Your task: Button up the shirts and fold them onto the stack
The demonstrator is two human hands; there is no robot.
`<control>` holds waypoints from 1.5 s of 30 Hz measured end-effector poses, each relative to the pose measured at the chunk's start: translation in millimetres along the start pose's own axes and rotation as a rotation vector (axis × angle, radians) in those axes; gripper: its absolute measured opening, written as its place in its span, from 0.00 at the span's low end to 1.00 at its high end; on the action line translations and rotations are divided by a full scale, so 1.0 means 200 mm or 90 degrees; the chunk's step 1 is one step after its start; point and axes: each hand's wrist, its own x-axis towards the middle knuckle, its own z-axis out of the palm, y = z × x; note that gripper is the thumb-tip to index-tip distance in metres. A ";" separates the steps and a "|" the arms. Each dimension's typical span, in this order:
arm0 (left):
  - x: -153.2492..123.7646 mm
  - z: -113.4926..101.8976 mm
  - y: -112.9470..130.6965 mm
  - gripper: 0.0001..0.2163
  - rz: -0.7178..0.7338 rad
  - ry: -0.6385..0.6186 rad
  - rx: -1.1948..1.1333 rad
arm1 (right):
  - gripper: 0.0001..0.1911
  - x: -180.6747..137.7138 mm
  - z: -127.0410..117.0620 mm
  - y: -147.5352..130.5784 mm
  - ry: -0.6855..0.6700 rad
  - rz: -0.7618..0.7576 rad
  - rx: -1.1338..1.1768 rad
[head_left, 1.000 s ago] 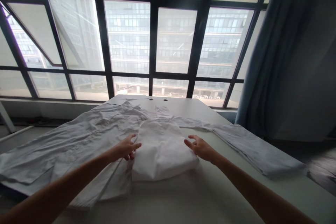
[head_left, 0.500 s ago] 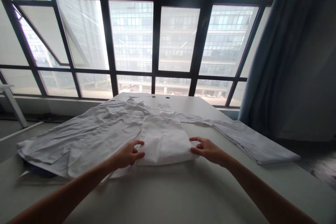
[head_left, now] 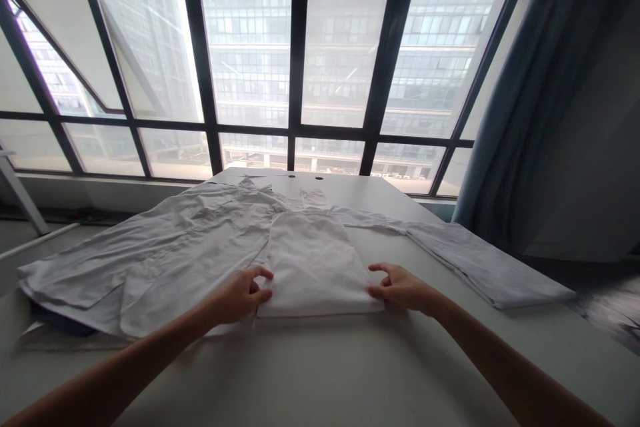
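Head view: left hand (head_left: pixel 240 295) and right hand (head_left: pixel 403 289), grips apart, touch the white shirt (head_left: pixel 313 267) at 9 and 3 o'clock on the tabletop (head_left: pixel 320 373).

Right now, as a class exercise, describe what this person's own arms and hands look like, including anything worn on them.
The left hand and right hand are bare, without gloves. The left forearm and right forearm are bare too, with no sleeve, watch or bracelet showing. No ring can be made out on the fingers.
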 end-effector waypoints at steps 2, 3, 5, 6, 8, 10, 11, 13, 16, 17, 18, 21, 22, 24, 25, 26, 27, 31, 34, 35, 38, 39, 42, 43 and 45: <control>0.00 -0.01 0.02 0.19 0.000 -0.002 0.019 | 0.34 0.00 0.00 0.00 0.001 -0.003 -0.010; -0.01 -0.01 0.03 0.18 -0.001 0.000 0.029 | 0.32 0.00 0.00 0.01 0.001 -0.009 -0.015; -0.02 -0.01 0.04 0.17 -0.006 0.002 0.043 | 0.28 0.01 0.01 0.01 -0.001 -0.019 -0.030; -0.02 -0.02 0.04 0.17 -0.008 0.003 0.050 | 0.26 0.01 0.02 0.01 -0.002 -0.024 -0.041; -0.03 -0.01 0.05 0.16 -0.002 0.010 0.065 | 0.22 0.01 0.03 0.00 -0.002 -0.036 -0.077; -0.05 -0.01 0.06 0.15 0.017 0.018 0.085 | 0.21 0.00 0.04 0.00 0.007 -0.050 -0.122; -0.06 -0.01 0.06 0.15 0.029 0.022 0.097 | 0.20 0.00 0.05 -0.01 0.014 -0.057 -0.144; -0.07 -0.01 0.07 0.15 0.045 0.021 0.117 | 0.19 -0.02 0.05 -0.02 0.025 -0.067 -0.184; -0.09 -0.01 0.10 0.14 0.049 0.022 0.137 | 0.18 -0.04 0.06 -0.03 0.037 -0.073 -0.226; -0.09 -0.01 0.10 0.14 0.048 0.023 0.141 | 0.18 -0.04 0.06 -0.03 0.041 -0.071 -0.234; -0.09 -0.01 0.10 0.14 0.045 0.024 0.144 | 0.18 -0.05 0.07 -0.04 0.043 -0.069 -0.241; -0.09 -0.02 0.10 0.13 0.031 0.025 0.163 | 0.18 -0.05 0.07 -0.04 0.043 -0.059 -0.253; -0.09 -0.02 0.10 0.12 0.026 0.022 0.173 | 0.18 -0.05 0.06 -0.04 0.040 -0.057 -0.258; -0.09 -0.02 0.09 0.11 0.023 0.018 0.197 | 0.18 -0.06 0.05 -0.04 0.032 -0.060 -0.272; -0.09 -0.02 0.09 0.10 0.026 0.019 0.212 | 0.17 -0.06 0.05 -0.04 0.031 -0.065 -0.284; -0.09 -0.02 0.09 0.09 0.033 0.029 0.231 | 0.17 -0.07 0.05 -0.05 0.039 -0.072 -0.303; -0.09 -0.01 0.10 0.07 0.051 0.046 0.253 | 0.17 -0.08 0.06 -0.06 0.063 -0.086 -0.330; -0.06 0.06 0.11 0.10 0.286 0.124 0.312 | 0.15 -0.10 0.15 -0.13 0.268 -0.266 -0.407; -0.02 0.12 0.11 0.25 0.450 0.039 0.320 | 0.22 -0.06 0.25 -0.17 0.265 -0.460 -0.378; -0.01 0.13 0.10 0.30 0.460 -0.008 0.328 | 0.25 -0.04 0.28 -0.17 0.219 -0.492 -0.374; 0.01 0.15 0.07 0.36 0.411 -0.106 0.347 | 0.33 0.02 0.33 -0.15 0.066 -0.467 -0.377; 0.02 0.15 0.06 0.36 0.390 -0.117 0.351 | 0.34 0.03 0.33 -0.14 0.031 -0.442 -0.379; 0.01 0.14 0.05 0.35 0.366 -0.124 0.367 | 0.37 0.05 0.31 -0.12 -0.010 -0.402 -0.386; 0.00 0.14 0.05 0.33 0.372 -0.118 0.373 | 0.37 0.05 0.31 -0.12 -0.012 -0.398 -0.389; -0.01 0.14 0.07 0.29 0.404 -0.092 0.379 | 0.38 0.05 0.30 -0.12 -0.016 -0.395 -0.393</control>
